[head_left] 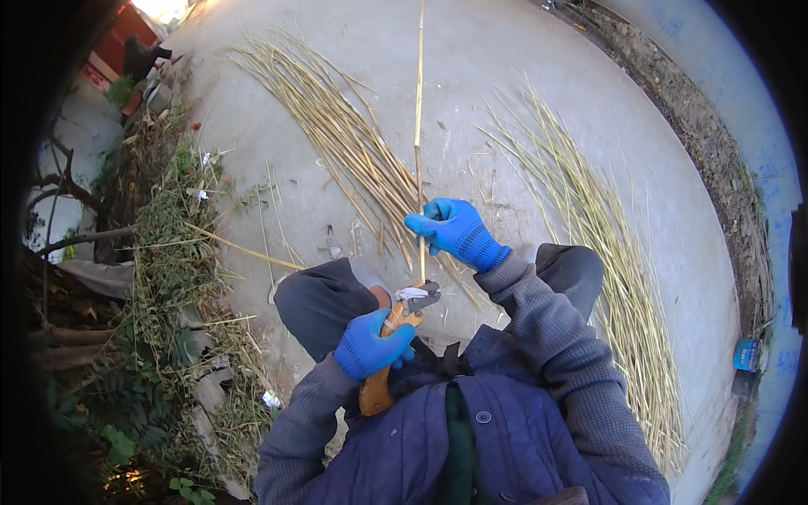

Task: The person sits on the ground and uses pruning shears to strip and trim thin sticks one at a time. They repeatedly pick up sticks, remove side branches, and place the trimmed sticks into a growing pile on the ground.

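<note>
My left hand (374, 343), in a blue work glove, is closed round a wooden-handled tool (375, 392). The tool has a grey metal head with something white wrapped on it; its exact kind is unclear. Above it, my right hand (459, 232), gloved the same way, pinches a long thin tan stalk (418, 109). That stalk runs straight up past the top of the view, and its lower end is at the tool's metal head. Just beyond my hands, a bundle of tan stalks (345, 139) lies slanting on the concrete.
A long heap of greenish-yellow stalks (610, 244) lies to my right. Cut weeds and branches (177, 227) line the left edge. A blue container (746, 354) stands by the right wall. Another person (141, 57) is at the far left. Short stalk scraps litter the concrete floor (471, 50).
</note>
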Motion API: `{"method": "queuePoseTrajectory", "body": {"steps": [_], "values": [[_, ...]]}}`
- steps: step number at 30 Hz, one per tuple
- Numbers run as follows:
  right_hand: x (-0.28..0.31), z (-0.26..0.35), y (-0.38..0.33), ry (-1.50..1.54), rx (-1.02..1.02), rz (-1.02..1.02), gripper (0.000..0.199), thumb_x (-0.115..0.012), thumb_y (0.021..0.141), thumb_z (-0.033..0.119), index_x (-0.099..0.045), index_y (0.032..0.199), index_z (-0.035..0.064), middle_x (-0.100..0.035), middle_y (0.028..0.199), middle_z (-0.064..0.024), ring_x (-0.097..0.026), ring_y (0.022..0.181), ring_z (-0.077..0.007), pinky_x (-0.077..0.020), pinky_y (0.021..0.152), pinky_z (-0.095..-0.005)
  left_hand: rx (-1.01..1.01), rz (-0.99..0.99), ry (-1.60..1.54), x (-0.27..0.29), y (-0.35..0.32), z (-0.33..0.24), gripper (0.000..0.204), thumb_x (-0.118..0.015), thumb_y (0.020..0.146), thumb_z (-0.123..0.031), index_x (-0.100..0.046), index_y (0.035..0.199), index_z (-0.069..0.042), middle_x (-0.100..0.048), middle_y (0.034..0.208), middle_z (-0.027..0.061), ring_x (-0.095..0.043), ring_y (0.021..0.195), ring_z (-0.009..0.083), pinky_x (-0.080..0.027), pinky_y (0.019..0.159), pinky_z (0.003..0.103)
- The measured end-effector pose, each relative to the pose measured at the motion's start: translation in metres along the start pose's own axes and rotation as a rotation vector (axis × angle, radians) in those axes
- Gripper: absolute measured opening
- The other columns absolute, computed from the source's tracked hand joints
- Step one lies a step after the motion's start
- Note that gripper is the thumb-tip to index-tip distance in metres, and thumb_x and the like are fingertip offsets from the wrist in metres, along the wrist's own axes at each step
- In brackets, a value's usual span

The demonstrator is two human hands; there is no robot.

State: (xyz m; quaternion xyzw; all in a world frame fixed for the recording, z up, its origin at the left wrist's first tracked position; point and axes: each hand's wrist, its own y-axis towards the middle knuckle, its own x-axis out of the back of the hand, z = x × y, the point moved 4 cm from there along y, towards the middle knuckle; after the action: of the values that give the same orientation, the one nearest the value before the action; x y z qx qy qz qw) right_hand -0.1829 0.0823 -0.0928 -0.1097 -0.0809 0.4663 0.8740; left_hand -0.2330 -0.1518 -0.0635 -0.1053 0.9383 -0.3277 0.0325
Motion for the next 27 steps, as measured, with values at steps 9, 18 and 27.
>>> {"method": "queuePoseTrajectory", "body": {"steps": [9, 18, 27], "values": [[-0.017, -0.010, -0.039, 0.039, -0.080, 0.058, 0.028, -0.070, 0.088, 0.030, -0.065, 0.085, 0.0031, -0.069, 0.075, -0.0042, -0.062, 0.069, -0.0086, -0.0504, 0.065, -0.0250, 0.020, 0.074, -0.046, 0.007, 0.010, 0.005, 0.030, -0.062, 0.094, -0.021, -0.057, 0.110, 0.003, -0.069, 0.077, 0.0110, -0.065, 0.060, 0.0138, -0.054, 0.056, 0.026], [-0.020, -0.014, -0.024, -0.111, -0.013, 0.216, 0.035, -0.062, 0.095, 0.034, -0.065, 0.086, 0.0006, -0.067, 0.081, -0.0057, -0.063, 0.073, -0.0098, -0.0495, 0.065, -0.0246, -0.003, 0.078, -0.111, 0.020, 0.013, -0.007, 0.028, -0.064, 0.094, -0.022, -0.060, 0.105, 0.004, -0.069, 0.076, 0.0105, -0.065, 0.061, 0.0137, -0.054, 0.056, 0.027], [-0.011, -0.004, -0.090, -0.020, 0.062, -0.172, 0.045, -0.057, 0.099, 0.031, -0.055, 0.130, -0.0009, -0.066, 0.100, -0.0111, -0.065, 0.081, -0.0132, -0.0539, 0.074, -0.0289, -0.089, 0.061, -0.249, 0.018, 0.048, -0.026, 0.032, -0.063, 0.095, -0.022, -0.059, 0.112, 0.005, -0.069, 0.080, 0.0136, -0.066, 0.061, 0.0171, -0.055, 0.056, 0.028]]}}
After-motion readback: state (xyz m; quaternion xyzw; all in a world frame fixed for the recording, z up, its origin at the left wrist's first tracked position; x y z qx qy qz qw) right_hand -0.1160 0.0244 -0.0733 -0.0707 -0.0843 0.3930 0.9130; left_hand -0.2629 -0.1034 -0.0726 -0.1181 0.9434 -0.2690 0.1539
